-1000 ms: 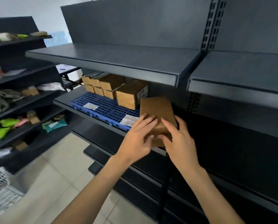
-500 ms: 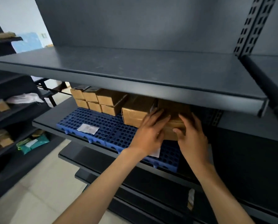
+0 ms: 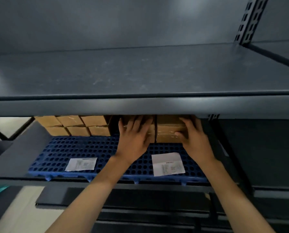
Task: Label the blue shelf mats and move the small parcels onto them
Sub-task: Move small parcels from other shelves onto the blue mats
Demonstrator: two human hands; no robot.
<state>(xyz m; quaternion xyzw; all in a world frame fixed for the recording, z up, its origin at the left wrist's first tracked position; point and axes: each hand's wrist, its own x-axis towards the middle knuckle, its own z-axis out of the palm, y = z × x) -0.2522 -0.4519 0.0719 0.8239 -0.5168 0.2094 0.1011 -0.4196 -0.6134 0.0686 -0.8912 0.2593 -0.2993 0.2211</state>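
Dark grey metal shelving [image 3: 140, 73] fills the view, its upper shelf bare and its front lip hiding the back of the shelf below. On that lower shelf lie the blue shelf mats [image 3: 83, 150], perforated with round holes and running side by side along the front edge. Two white labels rest flat on them: the left label [image 3: 81, 164] near the front, and the right label [image 3: 168, 163] between the two forearms. At the back left, small brown parcels [image 3: 76, 125] stand stacked in two rows on the mat. Further right, two larger brown parcels sit side by side and touching, also on the mat. The left hand [image 3: 135, 138] lies spread, fingers splayed, flat against the left parcel [image 3: 151, 132]. The right hand [image 3: 193, 137] presses on the right parcel [image 3: 169, 132], fingers open over its top and right side, thumb on its front face. Pale floor [image 3: 19, 207] shows at lower left.
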